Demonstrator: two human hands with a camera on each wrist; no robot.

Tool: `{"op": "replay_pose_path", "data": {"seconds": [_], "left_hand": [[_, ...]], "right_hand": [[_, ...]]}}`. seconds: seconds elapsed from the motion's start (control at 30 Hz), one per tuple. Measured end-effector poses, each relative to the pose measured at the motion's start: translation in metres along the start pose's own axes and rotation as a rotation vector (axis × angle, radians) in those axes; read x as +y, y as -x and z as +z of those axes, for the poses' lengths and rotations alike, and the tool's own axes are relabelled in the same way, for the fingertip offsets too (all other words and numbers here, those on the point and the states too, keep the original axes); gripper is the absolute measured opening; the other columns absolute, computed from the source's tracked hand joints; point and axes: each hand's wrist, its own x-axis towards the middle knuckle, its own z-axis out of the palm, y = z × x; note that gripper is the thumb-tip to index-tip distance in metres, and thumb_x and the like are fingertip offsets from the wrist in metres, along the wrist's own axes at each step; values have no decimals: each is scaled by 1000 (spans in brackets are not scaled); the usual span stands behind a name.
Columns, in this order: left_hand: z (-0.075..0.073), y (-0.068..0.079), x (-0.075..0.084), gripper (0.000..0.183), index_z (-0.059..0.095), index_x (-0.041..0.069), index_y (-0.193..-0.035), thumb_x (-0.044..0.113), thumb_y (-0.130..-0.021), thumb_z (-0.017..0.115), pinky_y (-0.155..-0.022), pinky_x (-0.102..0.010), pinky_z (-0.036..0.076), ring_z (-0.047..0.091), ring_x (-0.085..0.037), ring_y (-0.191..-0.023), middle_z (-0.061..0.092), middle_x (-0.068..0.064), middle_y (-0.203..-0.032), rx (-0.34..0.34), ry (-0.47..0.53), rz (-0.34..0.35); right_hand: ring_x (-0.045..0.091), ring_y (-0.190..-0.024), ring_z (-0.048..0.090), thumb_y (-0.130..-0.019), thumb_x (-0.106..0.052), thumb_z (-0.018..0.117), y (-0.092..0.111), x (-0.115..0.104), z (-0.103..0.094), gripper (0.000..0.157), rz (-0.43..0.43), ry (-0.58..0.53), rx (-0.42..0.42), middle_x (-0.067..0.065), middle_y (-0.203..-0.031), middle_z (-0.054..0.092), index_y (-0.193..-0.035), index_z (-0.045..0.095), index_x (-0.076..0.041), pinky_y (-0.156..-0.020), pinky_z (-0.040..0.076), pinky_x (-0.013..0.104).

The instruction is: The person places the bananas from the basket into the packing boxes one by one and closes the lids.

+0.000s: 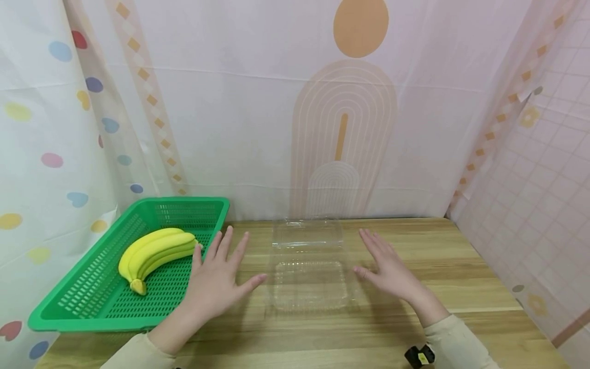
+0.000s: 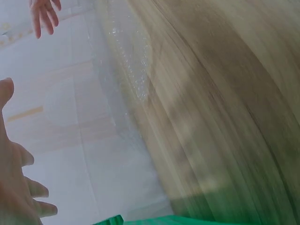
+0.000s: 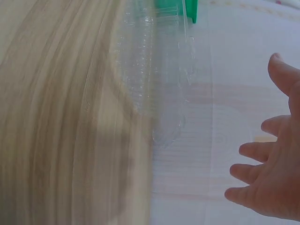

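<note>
A clear plastic clamshell box point(image 1: 310, 287) stands on the wooden table between the two hands, its lid point(image 1: 308, 233) raised toward the back. My left hand point(image 1: 214, 282) is spread in the air, nearest the green basket's right side, holding nothing. On the other side of the box, my right hand point(image 1: 389, 269) hovers with fingers extended and thumb apart, also holding nothing. A bunch of yellow bananas point(image 1: 159, 251) lies in the green plastic basket point(image 1: 92, 324) at the left. In the right wrist view the clear box point(image 3: 136, 61) appears beyond the right hand point(image 3: 274, 164), apart from it.
The wooden table point(image 1: 415, 333) reaches back to a pale patterned curtain point(image 1: 230, 128). More cloth hangs along the left and right sides. A black strap piece point(image 1: 419, 355) sits at the right sleeve.
</note>
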Motion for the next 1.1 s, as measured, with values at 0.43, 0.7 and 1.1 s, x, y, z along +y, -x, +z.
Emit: {"op": "replay_pose_path", "data": {"seconds": [0.43, 0.7, 1.1], "left_hand": [[-13, 1, -16, 87, 42, 11, -151, 68, -87, 58, -109, -71, 11, 28, -45, -140, 33, -23, -155, 145, -21, 48], [-23, 2, -28, 81, 50, 10, -145, 59, -83, 68, -104, -71, 25, 43, -45, -129, 48, -23, -143, 252, -24, 76], [-38, 3, -56, 72, 61, 6, -133, 51, -79, 73, -87, -63, 44, 57, -47, -105, 62, -24, -123, 392, -66, 127]], "right_hand": [[52, -135, 33, -98, -17, 63, 0, 9, 3, 68, 116, -265, 91, 31, -150, 34, -152, 28, 5, -107, 28, 66], [46, -128, 46, -102, -16, 57, -1, 14, 7, 59, 237, -477, 107, 31, -143, 43, -151, 31, 4, -103, 41, 56], [42, -125, 50, -103, -14, 54, -4, 19, 14, 55, 383, -679, 99, 33, -139, 47, -148, 32, 9, -101, 47, 47]]}}
